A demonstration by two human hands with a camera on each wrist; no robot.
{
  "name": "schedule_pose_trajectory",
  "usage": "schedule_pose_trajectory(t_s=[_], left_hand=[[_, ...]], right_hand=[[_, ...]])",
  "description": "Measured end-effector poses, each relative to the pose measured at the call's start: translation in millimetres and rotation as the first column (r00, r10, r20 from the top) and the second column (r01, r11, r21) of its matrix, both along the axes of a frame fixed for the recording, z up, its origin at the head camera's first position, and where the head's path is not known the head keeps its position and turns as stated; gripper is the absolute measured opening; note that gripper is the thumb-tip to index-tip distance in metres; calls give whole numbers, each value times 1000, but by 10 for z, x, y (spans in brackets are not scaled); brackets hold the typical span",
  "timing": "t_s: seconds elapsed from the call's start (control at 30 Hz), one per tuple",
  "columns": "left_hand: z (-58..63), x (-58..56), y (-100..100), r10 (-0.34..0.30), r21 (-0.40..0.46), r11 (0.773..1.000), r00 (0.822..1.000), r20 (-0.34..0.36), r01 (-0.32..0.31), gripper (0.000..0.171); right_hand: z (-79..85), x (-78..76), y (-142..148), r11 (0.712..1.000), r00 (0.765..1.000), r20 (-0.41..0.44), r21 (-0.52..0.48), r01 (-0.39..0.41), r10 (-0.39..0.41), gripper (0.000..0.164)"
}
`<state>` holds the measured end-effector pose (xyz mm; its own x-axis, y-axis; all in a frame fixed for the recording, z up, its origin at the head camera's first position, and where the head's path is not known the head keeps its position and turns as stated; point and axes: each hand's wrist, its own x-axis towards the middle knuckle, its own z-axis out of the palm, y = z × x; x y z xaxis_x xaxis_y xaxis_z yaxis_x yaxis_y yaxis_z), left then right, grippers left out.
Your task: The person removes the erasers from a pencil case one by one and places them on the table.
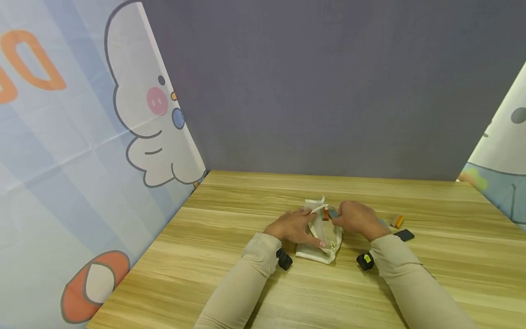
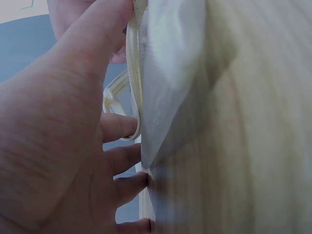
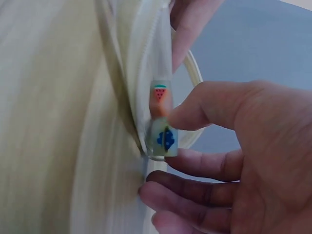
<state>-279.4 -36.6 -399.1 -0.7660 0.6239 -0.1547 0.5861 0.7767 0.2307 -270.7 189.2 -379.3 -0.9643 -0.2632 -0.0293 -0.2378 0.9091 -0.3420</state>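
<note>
A whitish mesh zip pouch (image 1: 315, 252) lies on the table with its mouth spread. My left hand (image 1: 295, 225) rests on it, thumb and fingers spread apart at the mouth's edges. In the left wrist view its fingertips (image 2: 127, 126) touch the zipper edge (image 2: 134, 73). My right hand (image 1: 356, 219) is at the pouch's right side, pinching a small translucent block with a blue print (image 3: 165, 139) between thumb and index finger at the opening. Against it, inside the mouth, sits a reddish piece with a watermelon print (image 3: 160, 95). Its lower part is hidden.
To the right of the right hand lie an orange piece (image 1: 397, 221), a flat black piece (image 1: 404, 235) and a bluish piece (image 1: 384, 224) partly behind the wrist. A grey panel (image 1: 328, 91) stands behind the wooden table (image 1: 197, 256); a cartoon-printed cloth (image 1: 82, 160) hangs at the left.
</note>
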Motion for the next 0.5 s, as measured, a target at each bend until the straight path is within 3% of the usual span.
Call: schedule_pose_trajectory(t_s=[0.2, 0.5], left_hand=[[-26, -6, 8, 1, 2, 1000, 1000, -11, -1, 105], [-13, -8, 1, -2, 15, 1000, 1000, 1, 2, 106]], right_hand=[[71, 34, 53, 1000, 999, 49, -14, -8, 9, 40], [93, 43, 105, 1000, 997, 72, -9, -30, 31, 21]])
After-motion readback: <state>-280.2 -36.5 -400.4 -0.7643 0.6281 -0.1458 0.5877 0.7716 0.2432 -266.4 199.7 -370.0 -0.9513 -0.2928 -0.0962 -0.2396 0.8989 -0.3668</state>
